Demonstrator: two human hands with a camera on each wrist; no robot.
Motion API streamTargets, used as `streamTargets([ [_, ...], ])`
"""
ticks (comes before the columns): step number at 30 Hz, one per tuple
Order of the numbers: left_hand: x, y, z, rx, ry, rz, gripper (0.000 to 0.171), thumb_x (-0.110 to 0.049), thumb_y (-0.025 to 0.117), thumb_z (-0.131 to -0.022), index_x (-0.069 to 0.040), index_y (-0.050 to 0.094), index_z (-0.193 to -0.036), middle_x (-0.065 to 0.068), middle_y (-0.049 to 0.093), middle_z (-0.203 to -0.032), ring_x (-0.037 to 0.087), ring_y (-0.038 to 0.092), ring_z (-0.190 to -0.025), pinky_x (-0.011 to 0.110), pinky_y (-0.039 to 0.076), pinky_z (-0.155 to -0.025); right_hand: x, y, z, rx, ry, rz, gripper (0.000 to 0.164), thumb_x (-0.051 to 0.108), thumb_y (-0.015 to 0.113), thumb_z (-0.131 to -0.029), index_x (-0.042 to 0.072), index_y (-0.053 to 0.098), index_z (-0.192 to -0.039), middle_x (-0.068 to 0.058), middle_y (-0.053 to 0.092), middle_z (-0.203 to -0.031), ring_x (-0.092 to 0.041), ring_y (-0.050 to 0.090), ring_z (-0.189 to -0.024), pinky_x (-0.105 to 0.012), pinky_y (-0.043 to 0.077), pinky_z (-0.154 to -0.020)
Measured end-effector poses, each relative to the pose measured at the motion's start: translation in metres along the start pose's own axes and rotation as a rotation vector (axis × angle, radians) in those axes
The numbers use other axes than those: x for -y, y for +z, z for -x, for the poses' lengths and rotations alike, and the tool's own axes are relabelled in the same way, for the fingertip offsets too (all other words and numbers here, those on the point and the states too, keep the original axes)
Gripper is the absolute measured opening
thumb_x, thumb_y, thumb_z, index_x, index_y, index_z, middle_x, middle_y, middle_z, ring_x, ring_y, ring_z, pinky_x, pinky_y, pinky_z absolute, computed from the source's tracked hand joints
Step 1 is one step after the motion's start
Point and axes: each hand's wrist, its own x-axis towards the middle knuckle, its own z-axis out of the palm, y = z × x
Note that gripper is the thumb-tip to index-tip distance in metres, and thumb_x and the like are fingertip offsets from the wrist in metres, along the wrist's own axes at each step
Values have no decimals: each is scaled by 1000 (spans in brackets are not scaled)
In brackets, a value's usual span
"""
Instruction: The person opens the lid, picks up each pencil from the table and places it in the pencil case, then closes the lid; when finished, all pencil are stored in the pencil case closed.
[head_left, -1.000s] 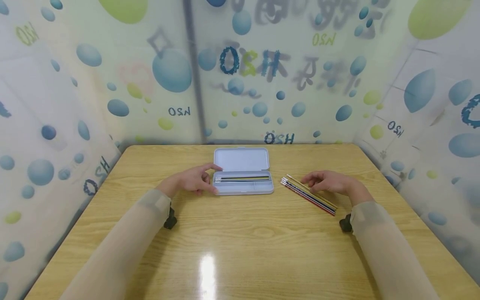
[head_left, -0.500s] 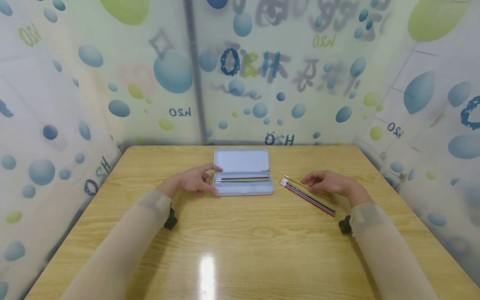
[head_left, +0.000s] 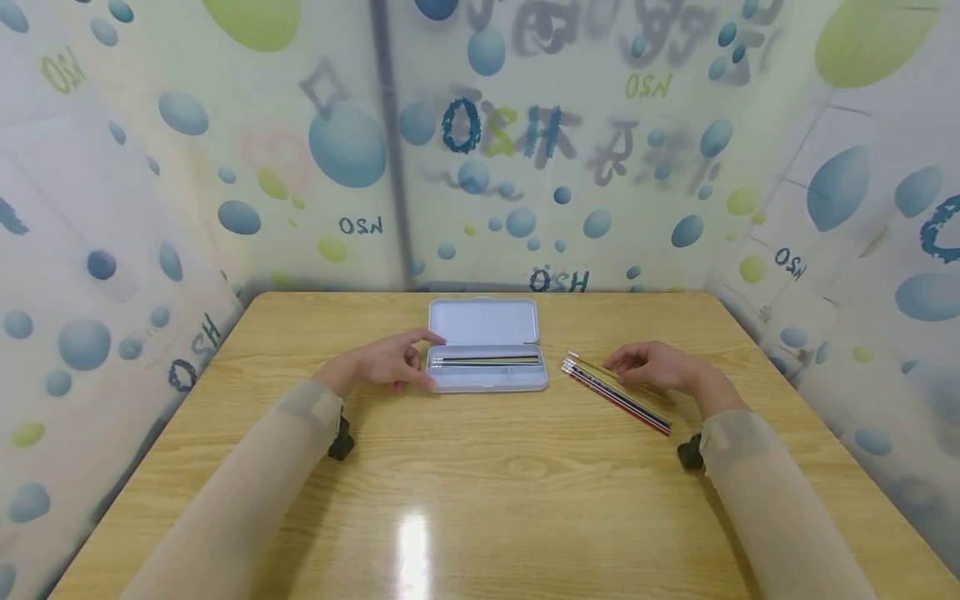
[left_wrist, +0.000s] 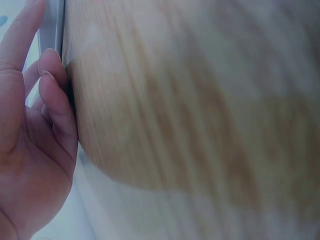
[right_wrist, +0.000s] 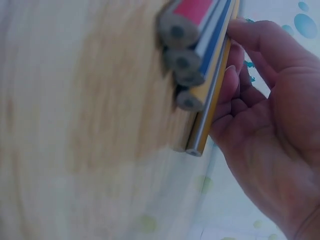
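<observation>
A pale lilac pencil case (head_left: pixel 483 322) lies with its lid up at the far middle of the table, several pencils (head_left: pixel 487 362) in its long compartment. My left hand (head_left: pixel 386 360) holds the left end of the case, thumb at the front corner and index finger near the hinge; the other fingers are bent. To the right of the case, my right hand (head_left: pixel 660 367) pinches a yellow pencil (right_wrist: pixel 206 120) between thumb and fingers. It slants beside a bundle of pencils (head_left: pixel 618 402) in red, dark blue and other colours, whose unsharpened ends face the right wrist camera.
The wooden table (head_left: pixel 480 475) carries a bright light reflection (head_left: pixel 413 550) toward the front. A printed curtain (head_left: pixel 480 200) with blue and green drops stands behind the table and along both sides. A dark wrist camera (head_left: pixel 690 452) sits under the right sleeve.
The yellow pencil in my right hand has come slightly apart from the bundle, its rear end shifting away from the others. My left hand and the pencil case have stayed in place.
</observation>
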Motion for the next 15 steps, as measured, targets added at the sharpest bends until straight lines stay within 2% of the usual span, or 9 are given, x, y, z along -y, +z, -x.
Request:
streamTargets([
  [7, -3, 0, 2, -6, -12, -2, 90, -33, 91, -94, -24, 40, -166, 3, 57, -84, 16, 51, -62, 29, 49, -61, 2, 0, -1, -47, 20, 57, 31, 16, 72, -106, 7, 73, -136, -8, 77, -116, -19, 62, -101, -35, 52, -93],
  [15, -4, 0, 3, -10, -10, -9, 88, -32, 90, -94, -24, 40, -166, 2, 56, -83, 16, 50, -62, 28, 49, -61, 6, -2, 0, -72, 19, 96, 30, 19, 74, -105, 8, 76, -133, -12, 76, -123, -21, 60, -103, -36, 50, -93],
])
